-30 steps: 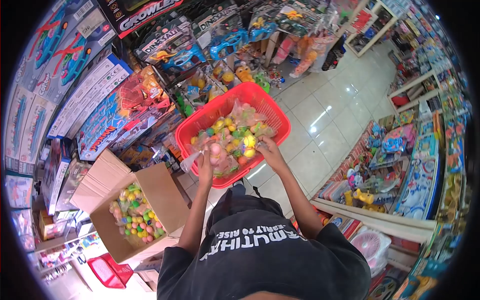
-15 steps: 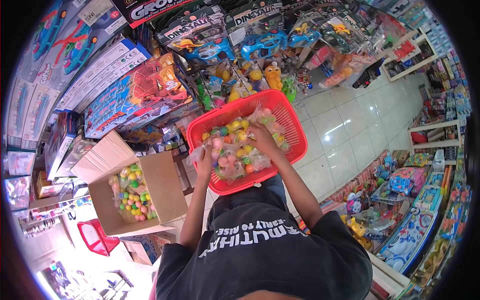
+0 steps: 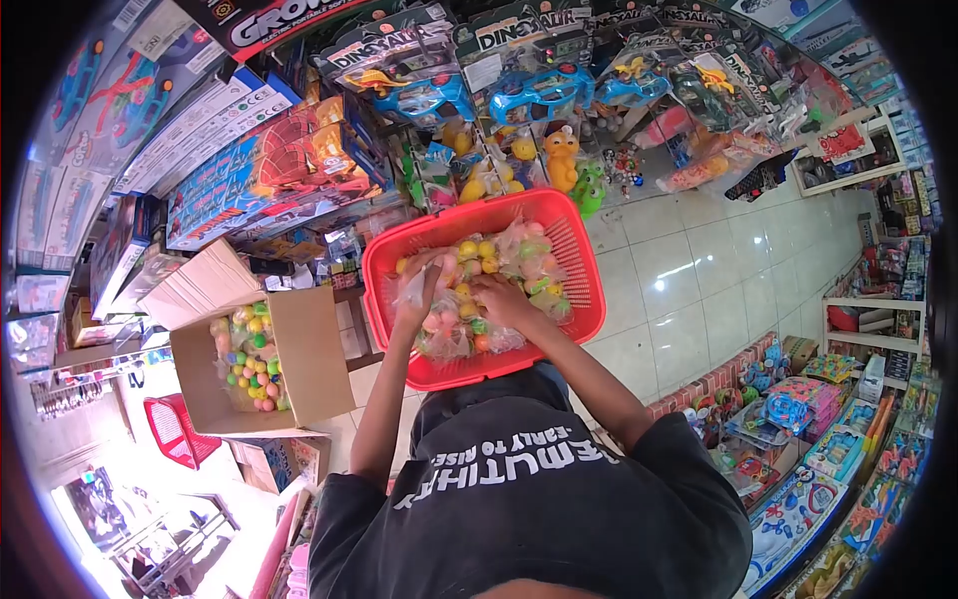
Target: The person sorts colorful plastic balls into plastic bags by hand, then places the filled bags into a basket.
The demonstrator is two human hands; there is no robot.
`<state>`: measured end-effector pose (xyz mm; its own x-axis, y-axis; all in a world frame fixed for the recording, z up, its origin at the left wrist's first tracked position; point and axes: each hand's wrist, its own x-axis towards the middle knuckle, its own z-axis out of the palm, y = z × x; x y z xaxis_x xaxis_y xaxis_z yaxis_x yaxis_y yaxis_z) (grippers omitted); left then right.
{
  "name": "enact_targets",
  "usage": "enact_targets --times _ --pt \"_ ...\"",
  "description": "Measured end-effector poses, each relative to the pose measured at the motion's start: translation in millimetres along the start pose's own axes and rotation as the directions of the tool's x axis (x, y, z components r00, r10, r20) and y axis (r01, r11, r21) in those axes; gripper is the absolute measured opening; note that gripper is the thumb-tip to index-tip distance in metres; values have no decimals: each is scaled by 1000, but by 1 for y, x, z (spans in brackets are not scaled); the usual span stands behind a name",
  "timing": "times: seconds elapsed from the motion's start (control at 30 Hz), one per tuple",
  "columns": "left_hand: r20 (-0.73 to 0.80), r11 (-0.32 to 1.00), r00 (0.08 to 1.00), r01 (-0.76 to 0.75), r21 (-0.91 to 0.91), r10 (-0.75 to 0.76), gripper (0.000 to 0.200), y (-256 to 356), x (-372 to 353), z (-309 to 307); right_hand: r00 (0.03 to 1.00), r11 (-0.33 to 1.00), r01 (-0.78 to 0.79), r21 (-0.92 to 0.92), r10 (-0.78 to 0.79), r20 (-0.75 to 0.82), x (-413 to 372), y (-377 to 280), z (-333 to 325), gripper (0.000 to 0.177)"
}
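Observation:
A red plastic basket (image 3: 587,240) sits in front of my body, filled with small coloured balls in clear plastic bags (image 3: 539,262). Inside its left part, my left hand (image 3: 419,292) is closed on a crinkled clear bag of balls (image 3: 408,290). Close to it, near the middle of the basket, my right hand (image 3: 502,301) reaches in with curled fingers among yellow and pink balls. Its fingertips are partly hidden, so what they grip does not show clearly.
An open cardboard box (image 3: 317,349) with more bagged balls stands left of the basket. Beyond are toy boxes (image 3: 269,180) and hanging dinosaur toy packs (image 3: 539,90). Tiled floor (image 3: 689,280) lies to the right, with toy displays (image 3: 798,419) past it. Another red basket (image 3: 180,429) is lower left.
My right hand has moved left and down, nearer to my left hand. My left hand has shifted slightly right and up with the plastic. The pink balls by its fingers are now less visible.

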<state>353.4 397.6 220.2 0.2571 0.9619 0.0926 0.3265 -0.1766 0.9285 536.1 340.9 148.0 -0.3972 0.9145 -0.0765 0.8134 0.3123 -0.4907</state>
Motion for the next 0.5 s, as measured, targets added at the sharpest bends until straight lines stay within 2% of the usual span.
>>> enact_targets --times 0.03,0.13,0.17,0.23,0.3,0.37,0.43,0.47,0.5 --pt "50 999 999 -20 49 17 25 -2 5 1 1000 1000 0 1 0 0 -2 -2 -2 38" --pt "83 999 996 -36 26 34 25 -21 17 17 999 999 -39 -34 39 -6 -8 -6 -4 38" --pt "85 999 996 -37 25 34 25 -26 18 21 999 999 -22 -32 21 -46 -10 -7 -4 32" --pt "270 971 962 -99 217 37 27 -25 24 30 996 999 -13 -37 9 -94 -11 -6 -6 27" --pt "311 976 950 -108 192 44 29 -39 22 41 998 997 -61 48 60 24 -11 -6 -8 33" --pt "354 980 934 -114 165 49 31 -50 19 47 998 996 -55 64 54 9 -13 -5 -8 33" --pt "389 924 916 -229 306 98 34 -55 16 47 999 996 -47 81 47 -6 -15 -6 -12 33" --pt "391 924 915 -231 305 99 34 -57 13 48 998 990 -58 126 56 17 -14 -5 -14 32" --pt "374 887 921 -261 381 111 36 -57 10 49 997 983 -67 172 61 40 -13 -5 -16 31"
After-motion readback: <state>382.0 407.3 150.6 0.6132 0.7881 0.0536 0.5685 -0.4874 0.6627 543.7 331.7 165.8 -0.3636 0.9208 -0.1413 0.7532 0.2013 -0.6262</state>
